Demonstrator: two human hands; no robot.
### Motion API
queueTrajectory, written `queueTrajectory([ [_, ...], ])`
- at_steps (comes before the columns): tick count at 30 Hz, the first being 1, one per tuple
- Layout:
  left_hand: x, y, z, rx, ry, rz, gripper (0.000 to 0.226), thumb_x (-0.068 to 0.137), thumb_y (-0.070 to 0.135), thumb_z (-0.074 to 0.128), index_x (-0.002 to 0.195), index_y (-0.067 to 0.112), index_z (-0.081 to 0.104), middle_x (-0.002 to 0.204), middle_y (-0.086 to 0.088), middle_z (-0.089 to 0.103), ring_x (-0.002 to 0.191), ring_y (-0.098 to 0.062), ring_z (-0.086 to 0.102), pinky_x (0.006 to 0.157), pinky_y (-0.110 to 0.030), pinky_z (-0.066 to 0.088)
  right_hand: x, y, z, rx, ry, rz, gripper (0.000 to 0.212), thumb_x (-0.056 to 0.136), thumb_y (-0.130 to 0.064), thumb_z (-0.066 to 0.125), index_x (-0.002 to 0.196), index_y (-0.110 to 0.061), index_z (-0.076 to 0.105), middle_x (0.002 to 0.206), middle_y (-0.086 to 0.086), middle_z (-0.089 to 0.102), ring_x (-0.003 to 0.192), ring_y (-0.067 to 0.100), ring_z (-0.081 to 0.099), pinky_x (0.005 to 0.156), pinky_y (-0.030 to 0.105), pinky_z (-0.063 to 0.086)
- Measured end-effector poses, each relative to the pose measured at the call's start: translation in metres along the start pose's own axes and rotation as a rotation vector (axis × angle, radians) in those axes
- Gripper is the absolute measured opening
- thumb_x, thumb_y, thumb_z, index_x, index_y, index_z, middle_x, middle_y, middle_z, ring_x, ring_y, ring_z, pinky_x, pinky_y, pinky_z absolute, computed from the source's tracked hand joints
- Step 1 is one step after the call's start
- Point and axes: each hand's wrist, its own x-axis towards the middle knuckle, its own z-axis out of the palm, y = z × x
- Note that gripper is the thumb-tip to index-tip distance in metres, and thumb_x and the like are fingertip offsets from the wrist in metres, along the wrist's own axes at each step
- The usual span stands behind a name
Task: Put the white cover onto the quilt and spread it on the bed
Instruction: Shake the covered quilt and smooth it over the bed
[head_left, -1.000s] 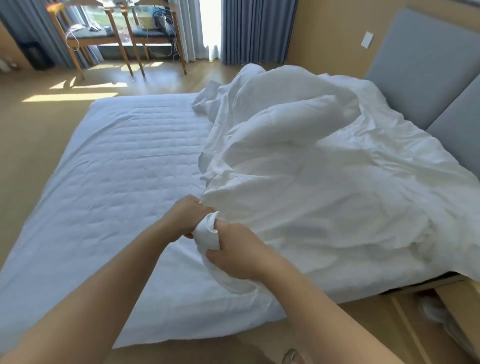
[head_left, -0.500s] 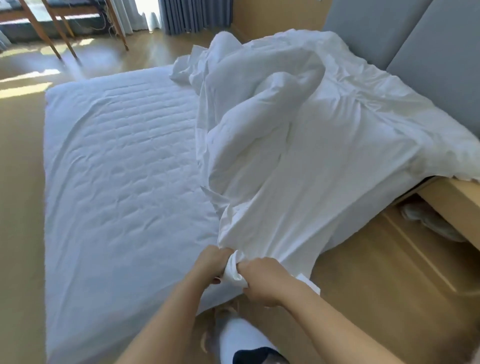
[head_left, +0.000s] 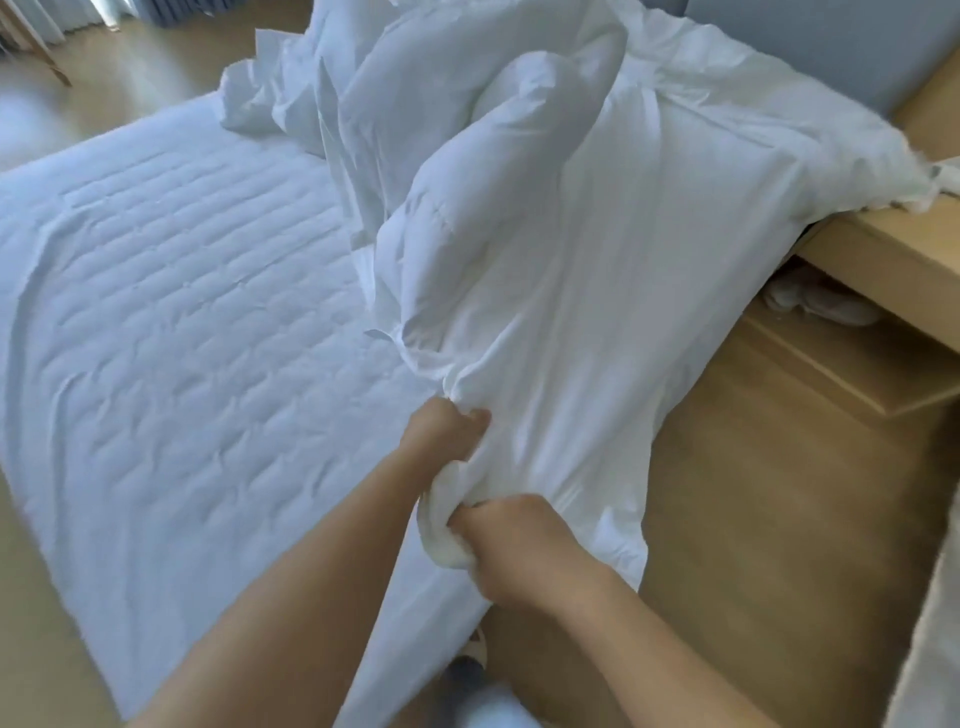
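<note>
Beside the bed (head_left: 171, 322), my left hand (head_left: 448, 431) and right hand (head_left: 511, 545) are gripping the cover (head_left: 597, 312) corner, tensioning it straight.

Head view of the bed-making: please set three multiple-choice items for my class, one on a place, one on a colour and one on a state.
1. Where does most of the covered quilt lie?
A. on the floor
B. on the bed, toward the headboard
C. on a chair

2. What colour is the headboard?
A. grey
B. red
C. green

3. What state is the covered quilt in?
A. spread flat
B. bunched in a heap
C. neatly folded

Answers:
1 B: the heap sits on the mattress beside the headboard, and the rest of the mattress is bare.
2 A: the padded panel at the upper right is plain grey.
3 B: it rises in thick, crumpled folds.
</note>
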Motion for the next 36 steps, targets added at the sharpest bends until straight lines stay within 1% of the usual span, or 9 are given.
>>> queueTrajectory([
  [3,-0.038,0.002,-0.052,-0.410,0.092,0.143,0.023,0.084,0.026,0.062,0.069,0.008,0.059,0.065,-0.001,0.050,0.062,-0.015,0.047,0.050,-0.023,0.037,-0.022,-0.013,-0.041,0.098,0.104,0.021,0.019,0.087,-0.014,0.048,0.101,-0.025,0.051,0.095,0.003,0.063,0.089,0.028,0.059,0.064,0.031,0.034],
  [6,-0.082,-0.015,-0.089,-0.574,0.128,0.262,0.031,0.082,0.025,0.062,0.057,0.014,0.045,0.056,-0.001,0.040,0.050,-0.014,0.038,0.047,-0.023,0.031,-0.042,-0.032,-0.062,0.234,0.115,-0.004,0.019,0.086,-0.017,0.050,0.077,-0.031,0.041,0.081,-0.006,0.056,0.081,0.016,0.053,0.064,0.029,0.035],
  [12,-0.058,-0.159,-0.051,-0.197,0.020,-0.094,0.035,0.091,0.041,0.047,0.085,0.010,0.064,0.072,-0.001,0.062,0.071,-0.024,0.058,0.068,-0.034,0.046,0.020,-0.088,0.066,0.095,-0.164,0.199,0.022,0.084,-0.008,0.046,0.101,-0.018,0.056,0.100,0.009,0.063,0.084,0.028,0.055,0.066,0.030,0.036],
  [20,0.006,-0.247,-0.026,-0.090,-0.161,0.016,0.039,0.096,0.038,0.043,0.112,0.005,0.059,0.100,-0.009,0.059,0.101,-0.033,0.058,0.087,-0.036,0.047,0.069,-0.121,0.182,0.035,-0.048,0.488,0.034,0.085,-0.005,0.047,0.117,-0.016,0.052,0.116,0.009,0.057,0.106,0.030,0.055,0.074,0.032,0.038],
  [25,0.016,-0.253,-0.032,0.003,-0.291,0.118,0.041,0.093,0.039,0.046,0.112,0.004,0.055,0.101,-0.010,0.062,0.097,-0.034,0.060,0.080,-0.035,0.049,0.074,-0.137,0.184,0.081,-0.019,0.632,0.041,0.084,-0.012,0.054,0.124,-0.014,0.046,0.122,0.008,0.048,0.116,0.029,0.045,0.086,0.035,0.035],
  [29,0.026,-0.244,-0.060,0.113,-0.260,0.229,0.041,0.090,0.043,0.050,0.088,0.002,0.056,0.080,-0.013,0.059,0.070,-0.027,0.056,0.059,-0.030,0.039,0.091,-0.142,0.153,0.197,0.072,0.645,0.050,0.079,-0.030,0.062,0.123,-0.016,0.042,0.116,0.002,0.046,0.109,0.024,0.046,0.085,0.031,0.037],
  [31,0.035,-0.238,-0.075,0.186,-0.212,0.279,0.042,0.090,0.042,0.052,0.068,0.006,0.047,0.062,-0.010,0.048,0.055,-0.022,0.047,0.050,-0.028,0.030,0.102,-0.145,0.135,0.259,0.136,0.644,0.036,0.079,-0.032,0.060,0.105,-0.016,0.041,0.100,-0.003,0.042,0.098,0.022,0.045,0.076,0.030,0.037],
  [33,0.046,-0.230,-0.093,0.233,-0.173,0.326,0.035,0.089,0.044,0.052,0.073,0.014,0.046,0.066,0.001,0.049,0.059,-0.015,0.047,0.052,-0.028,0.032,0.118,-0.150,0.116,0.344,0.259,0.660,0.024,0.081,-0.029,0.056,0.093,-0.017,0.038,0.091,-0.005,0.041,0.090,0.020,0.044,0.069,0.029,0.034],
  [36,0.062,-0.217,-0.129,0.237,-0.124,0.384,0.030,0.088,0.044,0.052,0.094,0.015,0.051,0.084,0.003,0.055,0.075,-0.017,0.052,0.061,-0.029,0.038,0.153,-0.157,0.083,0.413,0.422,0.666,0.035,0.088,-0.030,0.053,0.118,-0.014,0.043,0.115,-0.003,0.047,0.106,0.019,0.046,0.078,0.028,0.037],
])
